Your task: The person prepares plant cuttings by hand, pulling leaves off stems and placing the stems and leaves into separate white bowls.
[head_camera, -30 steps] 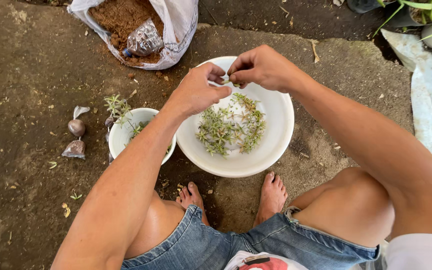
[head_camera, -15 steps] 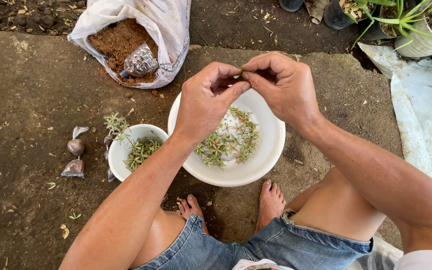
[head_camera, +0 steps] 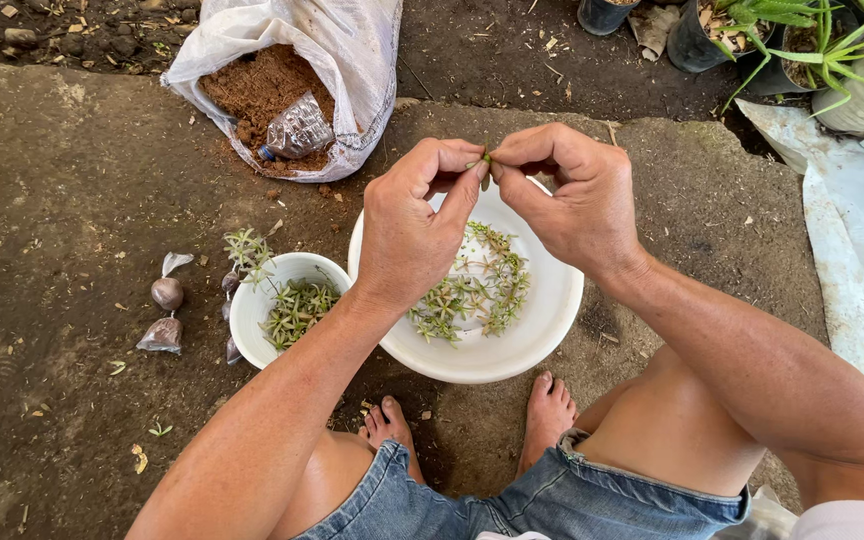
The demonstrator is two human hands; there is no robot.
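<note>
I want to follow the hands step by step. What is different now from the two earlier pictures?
Both hands rose from over the large white plastic bowl toward its far rim. The left hand and right hand now pinch one small green cutting between their fingers, fingertips closer together. The small white bowl, the white sack of brown soil and the two small tied plastic bags stayed as they were.
</note>
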